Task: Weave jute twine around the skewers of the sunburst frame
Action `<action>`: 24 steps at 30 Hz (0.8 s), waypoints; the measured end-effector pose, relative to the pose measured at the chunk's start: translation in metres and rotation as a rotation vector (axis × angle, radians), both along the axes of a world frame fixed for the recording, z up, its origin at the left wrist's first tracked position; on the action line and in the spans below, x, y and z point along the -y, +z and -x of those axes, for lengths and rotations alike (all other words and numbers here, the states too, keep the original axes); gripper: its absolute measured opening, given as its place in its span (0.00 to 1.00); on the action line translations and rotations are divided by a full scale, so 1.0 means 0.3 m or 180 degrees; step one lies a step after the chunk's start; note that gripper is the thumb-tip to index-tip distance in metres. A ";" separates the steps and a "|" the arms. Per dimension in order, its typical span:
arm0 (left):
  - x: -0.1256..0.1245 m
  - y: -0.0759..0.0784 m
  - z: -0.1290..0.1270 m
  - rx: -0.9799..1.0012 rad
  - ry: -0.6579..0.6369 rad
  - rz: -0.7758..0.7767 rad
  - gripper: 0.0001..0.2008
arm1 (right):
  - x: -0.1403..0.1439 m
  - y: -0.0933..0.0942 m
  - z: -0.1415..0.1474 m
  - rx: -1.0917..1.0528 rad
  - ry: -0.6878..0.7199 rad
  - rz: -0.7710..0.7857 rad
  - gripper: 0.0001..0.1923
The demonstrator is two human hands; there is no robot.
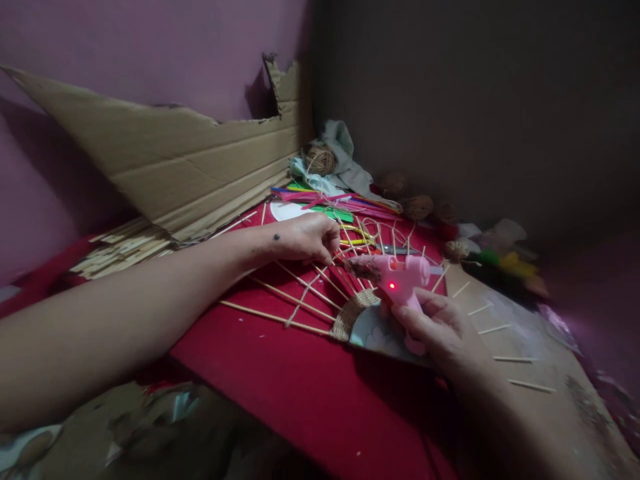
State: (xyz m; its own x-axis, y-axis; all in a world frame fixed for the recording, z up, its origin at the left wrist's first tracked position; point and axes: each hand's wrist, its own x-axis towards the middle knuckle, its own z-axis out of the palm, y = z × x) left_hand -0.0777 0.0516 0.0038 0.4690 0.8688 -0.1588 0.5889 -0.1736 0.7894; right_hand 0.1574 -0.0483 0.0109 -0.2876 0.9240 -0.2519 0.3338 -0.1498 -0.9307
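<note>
My right hand [440,320] grips a pink hot glue gun [407,280] with a red light lit on its side. The gun's dark, smeared nozzle points left, close to the fingers of my left hand [317,237]. Those fingers are pinched together over a fan of thin wooden sticks [297,290], where a strand of twine [301,303] crosses the sticks and runs up to them. The fingertips are partly hidden. The sticks spread from a woven twine band [353,313] around a pale half-round piece [375,330], part of which the right hand covers.
Yellow-handled scissors [360,233] lie behind the sticks. Coloured strips [340,200], a twine ball [320,160] and grey cloth [347,167] sit farther back. Cardboard [200,160] leans at the wall beside stacked sticks [125,247]. More sticks lie on a brown board [540,333] at right.
</note>
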 end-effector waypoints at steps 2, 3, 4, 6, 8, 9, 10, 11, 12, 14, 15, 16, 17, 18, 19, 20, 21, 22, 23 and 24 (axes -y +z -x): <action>0.000 -0.001 0.000 0.0008 -0.0007 -0.0021 0.10 | -0.001 0.000 0.001 -0.0003 0.0004 -0.0007 0.18; 0.000 -0.001 0.000 0.0019 -0.0012 -0.0038 0.10 | -0.002 0.000 0.001 0.0002 0.0011 -0.0007 0.18; 0.000 -0.002 0.000 0.0032 -0.0016 -0.0053 0.10 | -0.003 0.000 0.001 0.0010 0.0023 -0.0008 0.18; 0.001 -0.001 0.001 0.0027 -0.0011 -0.0058 0.10 | -0.005 -0.001 -0.001 0.0019 0.0054 -0.0009 0.18; 0.002 0.000 0.001 -0.0007 -0.0001 -0.0035 0.10 | -0.005 -0.003 -0.004 -0.0002 0.0056 -0.0021 0.17; 0.002 0.000 0.002 -0.0015 0.0002 -0.0025 0.10 | -0.005 -0.004 -0.006 -0.0016 0.0056 -0.0017 0.17; 0.001 -0.001 0.002 -0.0002 -0.0006 -0.0022 0.10 | -0.005 -0.004 -0.006 -0.0028 0.0049 -0.0017 0.17; 0.001 -0.002 0.003 0.0021 -0.0015 -0.0019 0.10 | -0.004 -0.004 -0.007 -0.0033 0.0037 -0.0019 0.17; 0.000 -0.003 0.003 0.0041 -0.0022 -0.0018 0.10 | -0.003 -0.002 -0.006 -0.0032 0.0023 -0.0014 0.17; -0.003 -0.007 0.004 0.0048 -0.0030 -0.0035 0.11 | 0.000 0.002 -0.004 -0.0034 -0.0010 -0.0012 0.16; -0.004 -0.008 0.004 0.0041 -0.0032 -0.0034 0.10 | 0.002 0.005 -0.003 -0.0034 -0.0024 -0.0007 0.16; -0.004 -0.009 0.004 0.0034 -0.0025 -0.0019 0.10 | 0.003 0.008 -0.001 -0.0029 -0.0038 0.0000 0.16; -0.004 -0.008 0.004 0.0034 -0.0015 0.0002 0.10 | 0.004 0.010 0.000 -0.0017 -0.0048 0.0012 0.16; -0.004 -0.007 0.003 0.0039 -0.0013 0.0019 0.10 | 0.004 0.013 0.001 0.0006 -0.0049 0.0027 0.17; -0.003 -0.006 0.002 0.0044 -0.0013 0.0032 0.10 | 0.004 0.014 0.001 0.0037 -0.0046 0.0049 0.17; -0.002 -0.004 0.002 0.0039 -0.0012 0.0036 0.09 | 0.003 0.015 0.002 0.0068 -0.0043 0.0068 0.17; -0.001 -0.003 0.001 0.0036 -0.0013 0.0024 0.09 | 0.002 0.016 0.002 0.0096 -0.0048 0.0078 0.17; 0.000 -0.003 0.001 0.0037 -0.0014 -0.0002 0.10 | 0.001 0.017 0.003 0.0116 -0.0056 0.0077 0.17; -0.001 -0.004 0.002 0.0043 -0.0019 -0.0023 0.10 | 0.001 0.017 0.005 0.0125 -0.0071 0.0074 0.18; -0.002 -0.006 0.003 0.0055 -0.0024 -0.0037 0.10 | 0.001 0.018 0.007 0.0124 -0.0095 0.0069 0.18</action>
State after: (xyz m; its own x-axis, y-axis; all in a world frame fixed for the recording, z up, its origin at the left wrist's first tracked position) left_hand -0.0786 0.0521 0.0019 0.4781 0.8670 -0.1405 0.5739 -0.1872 0.7972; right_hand 0.1552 -0.0485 0.0164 -0.2495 0.9263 -0.2824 0.3646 -0.1803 -0.9135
